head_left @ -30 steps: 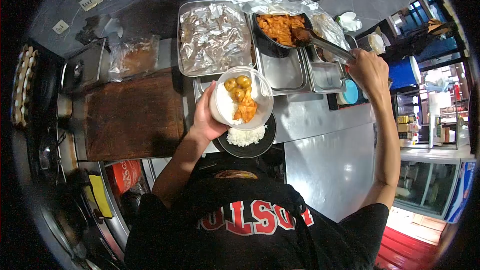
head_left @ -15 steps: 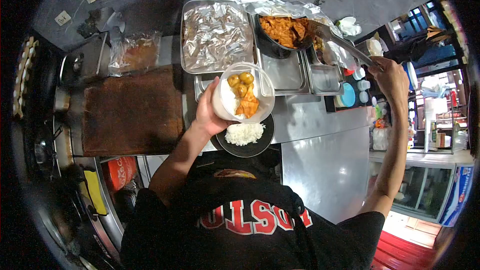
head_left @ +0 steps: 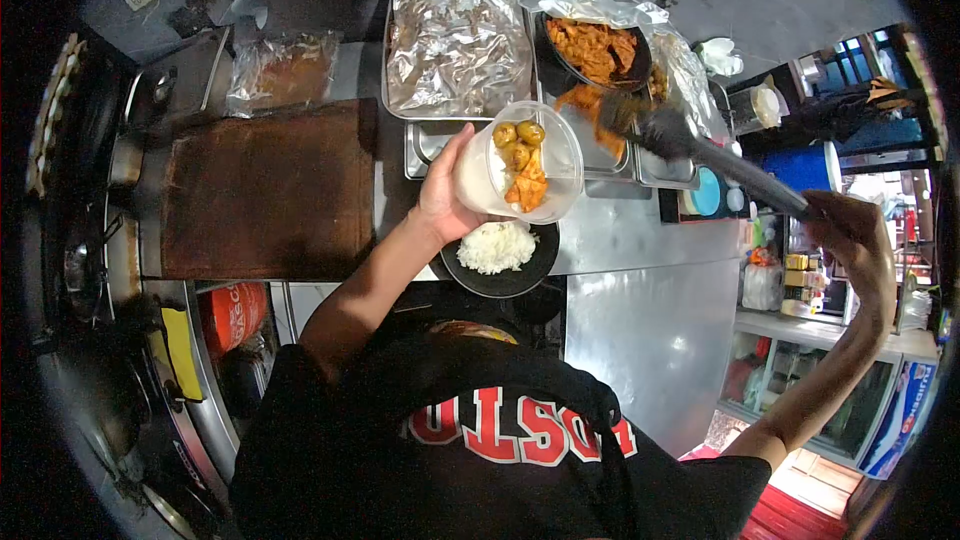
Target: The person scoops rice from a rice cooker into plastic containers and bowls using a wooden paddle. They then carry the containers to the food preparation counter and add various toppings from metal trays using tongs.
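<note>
My left hand is wrapped round a clear plastic tub, tilted so its inside shows. In the tub lie white rice, several glossy brown-green balls and orange-brown food pieces. My right hand grips the end of long dark tongs, whose head is blurred. Saucy orange-brown pieces hang at the tongs' tip, just right of and above the tub, apart from it. Behind is the black pot of the same food, partly under foil. A black plate with rice lies below the tub.
A foil-covered tray stands at the back, with steel pans beside it. To the left are a brown board and a plastic bag of food. Lidded containers sit at right. A steel surface extends front right.
The tongs have come out of the pot with orange-brown pieces, and my right hand has swung right and downward. My left hand and the tub have shifted slightly right and up in view.
</note>
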`<state>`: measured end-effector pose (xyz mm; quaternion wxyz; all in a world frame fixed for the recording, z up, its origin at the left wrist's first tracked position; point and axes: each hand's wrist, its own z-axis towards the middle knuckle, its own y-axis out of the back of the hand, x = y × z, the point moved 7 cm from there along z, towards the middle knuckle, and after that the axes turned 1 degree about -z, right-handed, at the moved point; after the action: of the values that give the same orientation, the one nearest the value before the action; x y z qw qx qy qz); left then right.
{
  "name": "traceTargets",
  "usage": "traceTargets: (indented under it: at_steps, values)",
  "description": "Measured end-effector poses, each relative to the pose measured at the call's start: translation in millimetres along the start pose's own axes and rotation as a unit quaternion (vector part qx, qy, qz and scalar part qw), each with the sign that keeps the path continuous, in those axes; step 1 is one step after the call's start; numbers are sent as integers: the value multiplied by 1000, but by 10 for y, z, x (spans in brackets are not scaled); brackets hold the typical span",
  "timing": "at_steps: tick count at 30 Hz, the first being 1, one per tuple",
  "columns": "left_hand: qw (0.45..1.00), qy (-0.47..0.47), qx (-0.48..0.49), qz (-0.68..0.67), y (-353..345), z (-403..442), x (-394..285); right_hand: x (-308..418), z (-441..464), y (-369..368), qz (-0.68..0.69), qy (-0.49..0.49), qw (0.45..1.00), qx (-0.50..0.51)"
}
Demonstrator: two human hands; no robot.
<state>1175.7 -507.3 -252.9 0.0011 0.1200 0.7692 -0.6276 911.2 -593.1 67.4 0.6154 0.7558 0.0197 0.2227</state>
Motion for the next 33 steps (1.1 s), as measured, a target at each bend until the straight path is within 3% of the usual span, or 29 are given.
traceTargets:
  at_steps: [4,6,7,11,14,16,20,23,31,33]
  values:
    - [1000,5,13,-2,-52,-40,17,226,-64,-183,42,96,995,1]
    - [1000,10,23,1,-33,-30,31,598,-79,-384,-148,150,975,72]
    - [999,12,34,5,-31,-31,39,699,-75,-460,-212,203,954,56]
    - [998,30,47,16,-50,-94,50,1022,-143,-515,-262,267,927,5]
    - [998,27,63,-8,-46,-116,36,963,-160,-348,-222,187,956,-31]
    - [998,28,59,-20,-26,-130,26,996,-214,-250,-232,217,947,-48]
    - [996,26,78,-31,-77,-149,8,994,-267,-230,-236,190,951,-59]
    - [998,6,56,-17,-84,-138,0,1131,-312,-449,-326,255,908,-69]
    - [1000,0,25,12,-66,-129,17,1185,-381,-406,-305,230,919,-97]
    - [1000,-8,24,10,-72,-138,22,1232,-423,-540,-365,254,893,-75]
